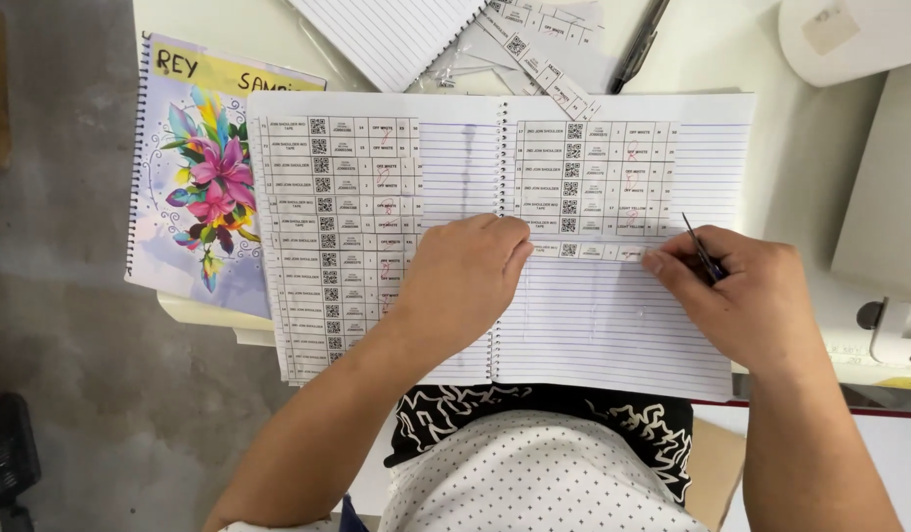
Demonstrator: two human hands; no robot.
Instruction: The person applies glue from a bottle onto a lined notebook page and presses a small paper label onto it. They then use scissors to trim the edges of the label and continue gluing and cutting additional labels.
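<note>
As we look down at the open notebook [613,325], a narrow label strip [598,251] runs left to right between our hands: left fingers [509,241] together, flat on its left end, right fingers [672,264] pinching a pen [702,251] at its right.

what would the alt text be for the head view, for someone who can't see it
Seen from above, a person's left hand and right hand press a paper strip onto the right page of an open spiral notebook filled with pasted label strips. The right hand holds a pen; a flowered notebook lies to the left.
</note>
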